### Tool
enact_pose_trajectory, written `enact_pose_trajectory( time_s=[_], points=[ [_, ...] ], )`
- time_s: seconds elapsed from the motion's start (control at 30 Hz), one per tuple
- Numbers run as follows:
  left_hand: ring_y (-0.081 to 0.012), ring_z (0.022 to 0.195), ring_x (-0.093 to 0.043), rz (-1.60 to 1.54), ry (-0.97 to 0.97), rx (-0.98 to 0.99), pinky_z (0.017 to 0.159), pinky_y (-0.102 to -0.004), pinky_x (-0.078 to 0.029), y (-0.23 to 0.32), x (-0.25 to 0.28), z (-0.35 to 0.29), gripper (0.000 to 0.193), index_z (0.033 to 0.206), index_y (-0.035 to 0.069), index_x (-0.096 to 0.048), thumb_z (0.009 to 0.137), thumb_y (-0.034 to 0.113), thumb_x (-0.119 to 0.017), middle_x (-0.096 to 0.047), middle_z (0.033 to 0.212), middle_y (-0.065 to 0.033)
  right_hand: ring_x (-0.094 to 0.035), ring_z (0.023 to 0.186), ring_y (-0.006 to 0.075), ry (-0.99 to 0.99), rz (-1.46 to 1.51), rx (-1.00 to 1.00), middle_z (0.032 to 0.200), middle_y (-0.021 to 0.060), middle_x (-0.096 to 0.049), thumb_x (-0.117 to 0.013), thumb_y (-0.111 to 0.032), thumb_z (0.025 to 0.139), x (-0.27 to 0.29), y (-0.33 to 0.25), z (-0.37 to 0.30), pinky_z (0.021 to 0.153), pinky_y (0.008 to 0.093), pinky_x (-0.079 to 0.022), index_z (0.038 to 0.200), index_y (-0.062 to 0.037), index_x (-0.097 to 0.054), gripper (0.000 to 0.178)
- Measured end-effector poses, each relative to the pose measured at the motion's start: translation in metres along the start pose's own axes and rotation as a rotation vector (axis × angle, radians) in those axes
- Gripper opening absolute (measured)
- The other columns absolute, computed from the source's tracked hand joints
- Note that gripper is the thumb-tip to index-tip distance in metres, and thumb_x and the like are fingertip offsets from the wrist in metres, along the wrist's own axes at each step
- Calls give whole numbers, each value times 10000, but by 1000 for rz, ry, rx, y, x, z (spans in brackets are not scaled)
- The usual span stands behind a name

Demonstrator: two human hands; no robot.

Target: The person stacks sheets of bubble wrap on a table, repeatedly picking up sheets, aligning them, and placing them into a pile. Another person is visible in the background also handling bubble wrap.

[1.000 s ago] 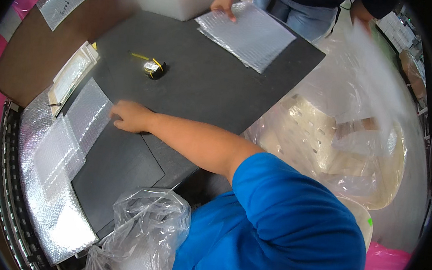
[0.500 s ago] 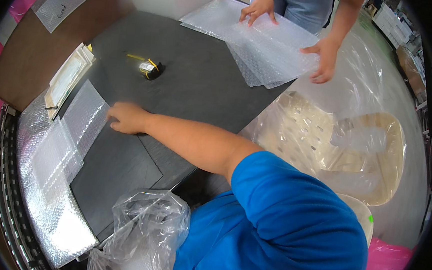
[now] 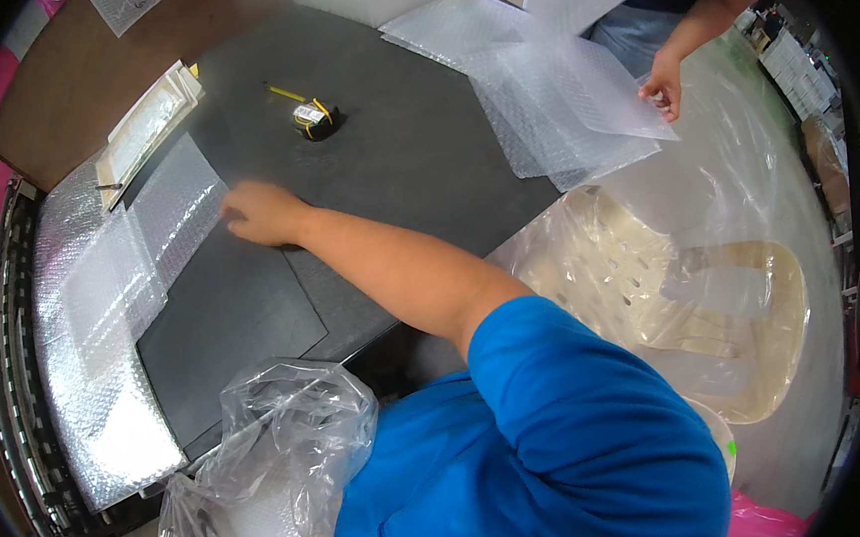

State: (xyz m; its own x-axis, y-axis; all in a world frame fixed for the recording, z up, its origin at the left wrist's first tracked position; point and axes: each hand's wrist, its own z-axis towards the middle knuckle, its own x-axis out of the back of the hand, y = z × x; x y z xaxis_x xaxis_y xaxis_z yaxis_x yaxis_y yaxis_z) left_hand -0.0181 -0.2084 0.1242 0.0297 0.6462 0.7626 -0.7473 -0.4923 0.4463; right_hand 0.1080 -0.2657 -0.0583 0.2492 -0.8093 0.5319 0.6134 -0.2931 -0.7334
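Observation:
My right hand [image 3: 266, 214] reaches across the dark table to the left, its fingers curled and slightly blurred. Its fingertips meet the right edge of a clear bubble wrap sheet [image 3: 188, 197]; whether they pinch it I cannot make out. A second bubble wrap sheet [image 3: 114, 291] overlaps that one, lying on silvery bubble foil [image 3: 120, 417]. A flat dark panel [image 3: 237, 325] lies below my hand. My left hand is out of view. Across the table, a co-worker's hand [image 3: 664, 88] grips the edge of a bubble wrap sheet [image 3: 572, 89] on a loose pile.
A black and yellow tape measure [image 3: 315, 121] and a stack of papers [image 3: 150, 134] lie on the table [image 3: 398, 157]. Clear plastic film [image 3: 294, 429] bunches at the near edge. A pale wooden seat shell [image 3: 639, 273] in plastic stands at right. A brown board [image 3: 145, 69] rises at the back left.
The co-worker has lifted a sheet at the top, and one of their hands has left the view. Their other hand has moved up. My right hand stays at the sheet's edge; the view has shifted slightly.

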Motion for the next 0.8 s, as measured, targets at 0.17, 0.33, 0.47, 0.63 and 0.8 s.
enact_pose_trajectory(
  time_s=[0.17,0.33,0.47,0.63,0.8],
  points=[
    [-221,952,-500,-68,84,120,826,-339,-375,19,11,-77,328,1049,-3,-509,847,251,-463,-535,989,-121,-523,903,288,14,30,30,937,132,-537,-579,-212,745,-1,2,0,777,373,-427,958,-84,-583,248],
    [-220,968,-494,-113,177,283,840,-341,-369,35,6,-146,325,1063,-4,-503,851,238,-457,-532,1007,-120,-529,908,288,-3,-25,31,956,135,-539,-578,-218,747,-2,0,0,785,367,-430,960,-84,-594,252],
    [-219,982,-489,-121,210,366,851,-342,-365,47,2,-172,322,1074,-4,-498,855,228,-452,-529,1021,-120,-534,923,298,-10,3,-8,950,144,-548,-584,-205,733,6,-11,-4,804,370,-433,945,-80,-601,247],
    [-218,998,-483,-135,231,421,866,-343,-360,40,0,-191,320,1088,-5,-492,859,214,-446,-525,1039,-120,-535,934,301,-15,-30,-38,961,145,-555,-587,-193,739,8,-7,-5,820,375,-429,946,-76,-602,238],
    [-217,1015,-477,-116,256,486,880,-344,-355,47,1,-209,319,1101,-6,-486,864,201,-440,-522,1057,-120,-540,927,296,-13,-32,13,961,146,-556,-592,-195,738,5,-11,-1,816,372,-432,941,-76,-604,236]
  ],
)
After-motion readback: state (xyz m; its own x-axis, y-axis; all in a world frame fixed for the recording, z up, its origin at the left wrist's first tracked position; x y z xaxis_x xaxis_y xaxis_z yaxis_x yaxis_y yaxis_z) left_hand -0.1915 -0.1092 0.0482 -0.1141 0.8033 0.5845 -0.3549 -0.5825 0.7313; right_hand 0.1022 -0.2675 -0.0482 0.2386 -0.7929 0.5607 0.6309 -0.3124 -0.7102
